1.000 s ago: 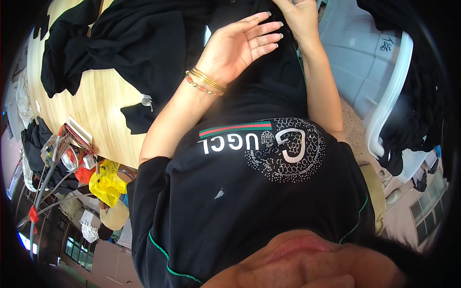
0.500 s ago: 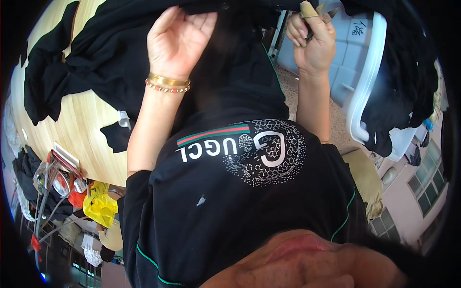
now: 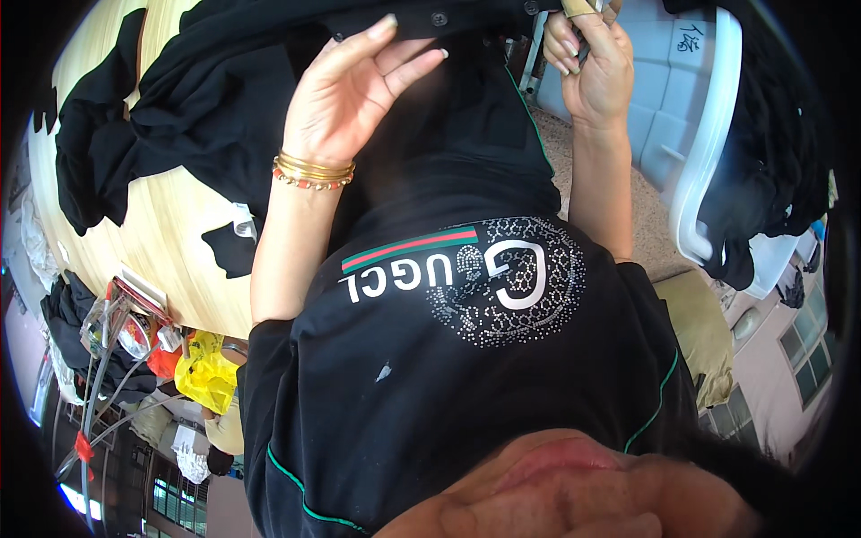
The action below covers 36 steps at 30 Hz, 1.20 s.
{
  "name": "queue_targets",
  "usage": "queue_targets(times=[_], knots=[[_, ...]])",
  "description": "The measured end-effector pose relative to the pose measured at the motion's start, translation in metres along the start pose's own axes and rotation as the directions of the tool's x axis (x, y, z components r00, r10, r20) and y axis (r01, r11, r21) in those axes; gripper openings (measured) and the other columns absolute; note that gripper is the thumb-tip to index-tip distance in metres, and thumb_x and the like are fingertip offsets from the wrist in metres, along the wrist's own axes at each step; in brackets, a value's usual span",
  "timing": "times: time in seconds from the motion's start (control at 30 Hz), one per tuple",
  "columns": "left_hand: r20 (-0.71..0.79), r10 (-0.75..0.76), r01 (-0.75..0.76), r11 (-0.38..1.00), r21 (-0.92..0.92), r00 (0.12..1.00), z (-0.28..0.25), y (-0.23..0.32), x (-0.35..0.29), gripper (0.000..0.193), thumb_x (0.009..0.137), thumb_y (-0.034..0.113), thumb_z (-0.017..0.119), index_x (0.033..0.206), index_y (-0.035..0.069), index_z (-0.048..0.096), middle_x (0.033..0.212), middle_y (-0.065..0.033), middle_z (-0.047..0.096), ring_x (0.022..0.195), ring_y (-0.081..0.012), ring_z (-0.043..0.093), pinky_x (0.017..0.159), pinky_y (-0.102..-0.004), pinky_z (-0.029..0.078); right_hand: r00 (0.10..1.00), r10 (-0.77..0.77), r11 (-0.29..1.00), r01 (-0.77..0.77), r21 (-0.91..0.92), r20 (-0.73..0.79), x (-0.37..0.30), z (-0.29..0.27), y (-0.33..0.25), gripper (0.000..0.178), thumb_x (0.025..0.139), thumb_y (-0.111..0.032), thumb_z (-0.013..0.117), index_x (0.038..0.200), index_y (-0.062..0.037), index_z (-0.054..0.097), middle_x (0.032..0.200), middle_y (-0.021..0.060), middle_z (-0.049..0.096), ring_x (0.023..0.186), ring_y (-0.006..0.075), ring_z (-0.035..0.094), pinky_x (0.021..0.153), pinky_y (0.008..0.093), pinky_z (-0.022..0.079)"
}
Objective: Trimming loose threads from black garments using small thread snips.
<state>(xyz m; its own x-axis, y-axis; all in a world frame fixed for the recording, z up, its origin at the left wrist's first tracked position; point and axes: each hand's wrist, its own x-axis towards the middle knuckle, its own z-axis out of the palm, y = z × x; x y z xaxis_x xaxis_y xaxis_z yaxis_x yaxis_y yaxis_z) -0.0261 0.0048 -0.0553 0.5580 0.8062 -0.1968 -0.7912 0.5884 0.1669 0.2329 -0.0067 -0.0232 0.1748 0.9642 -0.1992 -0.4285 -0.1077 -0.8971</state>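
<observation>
A black garment (image 3: 224, 99) with a strip of dark buttons (image 3: 439, 18) stretches across the top of the view. My left hand (image 3: 345, 112), with gold bangles and a beaded bracelet at its wrist, is palm up just below that strip. Its fingers are apart and hold nothing that I can see. Further right, my right hand (image 3: 599, 81) has its fingers curled closed beside the end of the strip. A tan wrap (image 3: 578, 7) covers one of its digits. Something small and dark shows between those fingers, mostly hidden, and the top of the hand is cut off.
Dark cloth lies on a pale wooden table (image 3: 193, 233) at left. A translucent white plastic bin (image 3: 708, 134) stands at right, with black cloth (image 3: 767, 152) beyond it. Lower left are a metal-framed rack (image 3: 103, 359) and a yellow bag (image 3: 206, 372).
My left hand has turned and its fingers have spread, the thumb now pointing up and right. The button strip shows more fully. My right hand has risen slightly, and the view has shifted.
</observation>
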Motion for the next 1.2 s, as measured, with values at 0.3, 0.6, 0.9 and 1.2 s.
queue_targets(times=[0.3,0.6,0.9,1.2], knots=[[-0.236,0.134,-0.038,0.928,0.370,0.963,0.020,-0.009,0.002,0.019,0.094,0.002,0.064,0.111,-0.005,0.066,0.105,-0.0193,0.071,0.107,-0.0338,0.069,0.089,-0.0405,0.061,0.995,-0.083,0.889,0.051,-0.456,-0.052,-0.005,0.008,-0.006,0.014,0.101,-0.018,0.056,0.094,-0.0062,0.056,0.074,-0.0069,0.046,0.061,0.0014,0.036,0.054,0.0184,0.026],[-0.204,0.191,-0.098,0.914,0.394,0.960,0.047,-0.021,0.003,0.015,0.093,0.000,0.064,0.106,0.001,0.071,0.098,-0.0124,0.075,0.090,-0.0204,0.073,0.081,-0.0345,0.062,0.841,-0.351,0.471,0.539,-0.698,0.413,-0.042,0.056,-0.026,0.039,0.085,0.000,0.072,0.123,-0.0003,0.064,0.091,0.0094,0.060,0.077,0.0175,0.059,0.069,0.0270,0.047],[-0.147,0.258,-0.178,0.894,0.412,0.955,0.050,-0.032,0.006,0.013,0.092,-0.003,0.065,0.101,0.005,0.070,0.096,-0.0079,0.074,0.087,-0.0175,0.073,0.079,-0.0312,0.061,0.842,-0.398,0.418,0.519,-0.746,0.363,-0.046,0.067,-0.024,0.043,0.076,0.003,0.078,0.117,-0.0015,0.069,0.084,0.0092,0.061,0.069,0.0170,0.058,0.061,0.0264,0.046],[-0.167,0.276,-0.198,0.905,0.378,0.946,0.049,-0.036,0.007,0.015,0.092,-0.004,0.065,0.104,0.005,0.067,0.096,-0.0076,0.074,0.086,-0.0173,0.072,0.081,-0.0319,0.061,0.847,-0.406,0.407,0.504,-0.762,0.344,-0.047,0.068,-0.022,0.042,0.075,0.003,0.079,0.116,-0.0025,0.070,0.081,0.0083,0.060,0.064,0.0161,0.056,0.057,0.0262,0.045]])
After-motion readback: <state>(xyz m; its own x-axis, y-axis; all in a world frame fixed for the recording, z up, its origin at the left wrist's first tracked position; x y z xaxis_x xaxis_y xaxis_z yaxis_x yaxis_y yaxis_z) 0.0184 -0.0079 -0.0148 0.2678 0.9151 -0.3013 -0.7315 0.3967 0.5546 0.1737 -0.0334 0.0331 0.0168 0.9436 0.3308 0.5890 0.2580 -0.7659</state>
